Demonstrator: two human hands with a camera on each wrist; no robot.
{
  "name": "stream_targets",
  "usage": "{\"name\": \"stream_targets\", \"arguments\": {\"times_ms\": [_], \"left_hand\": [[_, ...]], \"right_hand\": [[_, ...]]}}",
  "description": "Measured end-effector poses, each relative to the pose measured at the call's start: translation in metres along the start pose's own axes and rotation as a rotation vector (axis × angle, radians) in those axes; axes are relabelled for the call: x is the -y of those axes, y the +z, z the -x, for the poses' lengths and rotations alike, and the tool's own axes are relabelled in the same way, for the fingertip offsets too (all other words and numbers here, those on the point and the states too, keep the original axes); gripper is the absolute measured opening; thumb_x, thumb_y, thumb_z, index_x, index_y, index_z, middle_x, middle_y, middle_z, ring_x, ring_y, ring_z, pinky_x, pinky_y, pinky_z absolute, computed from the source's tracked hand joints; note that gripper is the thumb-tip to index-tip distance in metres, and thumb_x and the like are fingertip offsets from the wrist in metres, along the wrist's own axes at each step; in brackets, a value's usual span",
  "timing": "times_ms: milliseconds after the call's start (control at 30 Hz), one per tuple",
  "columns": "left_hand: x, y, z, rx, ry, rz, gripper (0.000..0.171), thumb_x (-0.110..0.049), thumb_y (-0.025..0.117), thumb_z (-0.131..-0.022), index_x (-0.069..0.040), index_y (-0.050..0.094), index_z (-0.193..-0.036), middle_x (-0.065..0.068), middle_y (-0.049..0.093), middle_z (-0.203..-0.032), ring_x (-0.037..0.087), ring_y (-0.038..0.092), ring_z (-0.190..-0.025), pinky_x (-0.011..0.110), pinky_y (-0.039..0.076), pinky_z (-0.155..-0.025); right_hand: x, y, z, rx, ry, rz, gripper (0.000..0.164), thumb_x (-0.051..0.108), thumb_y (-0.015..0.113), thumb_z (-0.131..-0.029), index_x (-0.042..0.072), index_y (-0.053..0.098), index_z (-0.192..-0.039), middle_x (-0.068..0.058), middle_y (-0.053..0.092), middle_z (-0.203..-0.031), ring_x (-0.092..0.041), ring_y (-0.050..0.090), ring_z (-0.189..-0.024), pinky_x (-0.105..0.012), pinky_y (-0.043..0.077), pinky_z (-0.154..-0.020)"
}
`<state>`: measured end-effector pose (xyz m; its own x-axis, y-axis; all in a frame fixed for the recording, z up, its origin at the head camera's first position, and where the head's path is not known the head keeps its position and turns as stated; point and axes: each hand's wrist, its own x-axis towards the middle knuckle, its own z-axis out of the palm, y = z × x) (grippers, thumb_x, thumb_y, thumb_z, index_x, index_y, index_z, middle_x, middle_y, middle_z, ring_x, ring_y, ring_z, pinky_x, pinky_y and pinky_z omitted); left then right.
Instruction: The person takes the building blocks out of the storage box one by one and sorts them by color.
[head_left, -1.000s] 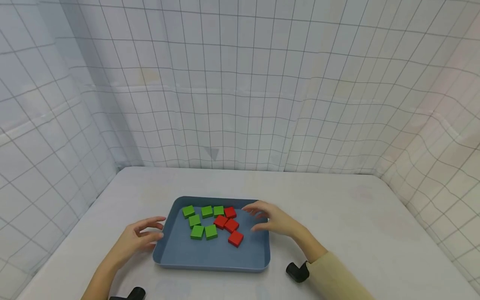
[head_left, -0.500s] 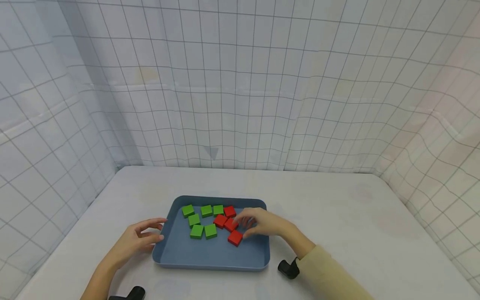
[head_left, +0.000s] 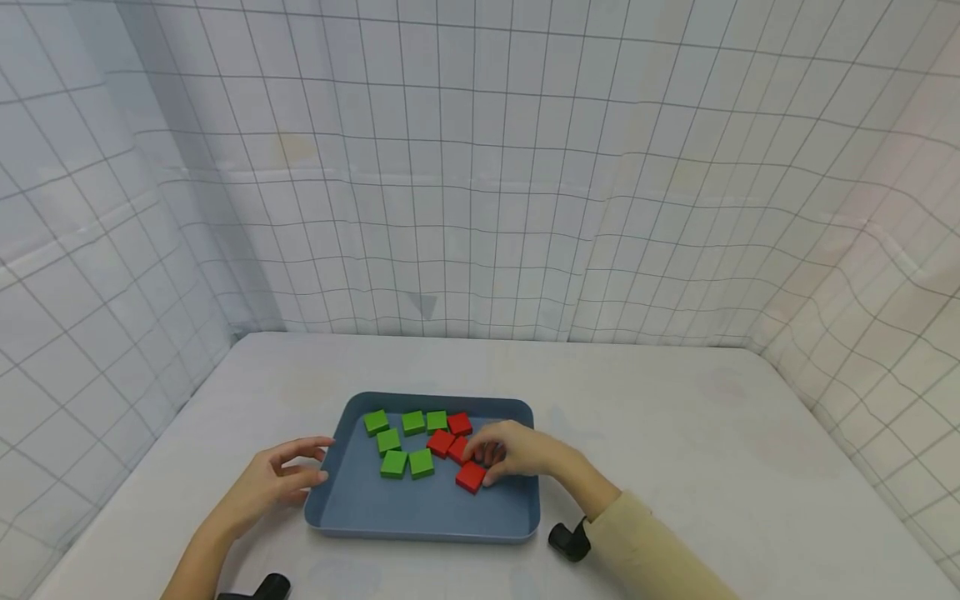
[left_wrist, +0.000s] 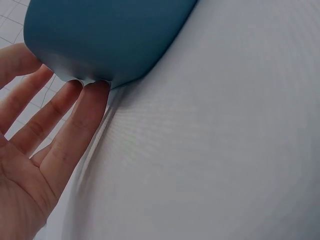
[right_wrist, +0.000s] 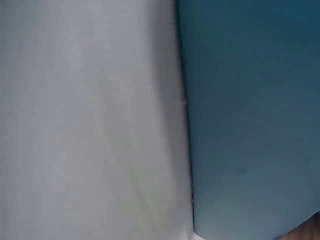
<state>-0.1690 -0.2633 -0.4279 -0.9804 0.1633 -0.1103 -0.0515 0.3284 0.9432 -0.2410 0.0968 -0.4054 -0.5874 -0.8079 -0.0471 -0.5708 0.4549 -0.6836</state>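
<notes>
A blue-grey tray [head_left: 420, 521] lies on the white table, holding several green blocks [head_left: 422, 463] on its left and several red blocks [head_left: 471, 477] toward its right. My left hand [head_left: 273, 479] is beside the tray's left side; in the left wrist view its extended fingers [left_wrist: 92, 107] touch the tray's outer wall [left_wrist: 100, 45]. Reaching over the right rim, my right hand [head_left: 517, 450] has its fingertips right at one red block [head_left: 457, 448] and its thumb at the right edge of the nearest one. Its fingers are bent and spread apart from the thumb.
White grid-patterned curtains [head_left: 480, 208] enclose the table [head_left: 637, 400] at the back and both sides. Each wrist carries a black camera mount [head_left: 570, 542]. In the right wrist view, the tray's outer wall [right_wrist: 250, 125] fills the right half.
My right hand has moved left and down from the tray's right rim to the red blocks. The left hand has stayed at the tray's side, and the blocks keep their places.
</notes>
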Motion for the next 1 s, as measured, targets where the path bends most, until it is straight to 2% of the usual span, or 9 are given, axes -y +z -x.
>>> {"name": "stream_targets", "arguments": {"times_ms": [300,567,767,1000], "left_hand": [[0.0004,0.0005,-0.0003,-0.001,0.001,0.006,0.055,-0.017,0.065,-0.084,0.002,0.043,-0.132,0.02,0.048,-0.116,0.018,0.061,-0.092,0.037,0.052,-0.073],[-0.0003,0.001,0.0005,-0.001,0.0,0.004,0.055,-0.017,0.065,-0.084,0.002,0.043,-0.132,0.018,0.049,-0.115,0.017,0.061,-0.092,0.037,0.052,-0.073],[0.0004,0.0007,0.0004,0.0,0.0,0.012,0.056,-0.017,0.065,-0.084,0.002,0.043,-0.132,0.017,0.049,-0.114,0.016,0.061,-0.092,0.037,0.052,-0.073],[0.0014,0.0003,-0.0004,0.003,0.002,0.008,0.056,-0.018,0.065,-0.085,0.001,0.043,-0.132,0.017,0.048,-0.115,0.016,0.06,-0.093,0.038,0.051,-0.073]], "right_hand": [[-0.0014,0.003,0.0004,-0.005,0.023,0.002,0.033,0.006,0.076,-0.071,0.012,0.065,-0.101,0.005,0.06,-0.089,-0.005,0.054,-0.079,-0.018,0.046,-0.071],[-0.0016,0.0041,0.0004,0.006,0.052,-0.001,0.034,0.006,0.078,-0.069,0.012,0.062,-0.098,0.003,0.058,-0.083,-0.006,0.053,-0.076,-0.017,0.046,-0.069],[-0.0014,0.0038,0.0007,0.012,0.043,-0.002,0.031,0.007,0.077,-0.071,0.011,0.063,-0.099,0.001,0.058,-0.083,-0.006,0.053,-0.075,-0.017,0.046,-0.068],[-0.0025,0.0023,0.0021,-0.023,0.025,-0.023,0.029,0.008,0.076,-0.074,0.012,0.061,-0.098,0.003,0.057,-0.082,-0.006,0.052,-0.074,-0.018,0.046,-0.069]]}}
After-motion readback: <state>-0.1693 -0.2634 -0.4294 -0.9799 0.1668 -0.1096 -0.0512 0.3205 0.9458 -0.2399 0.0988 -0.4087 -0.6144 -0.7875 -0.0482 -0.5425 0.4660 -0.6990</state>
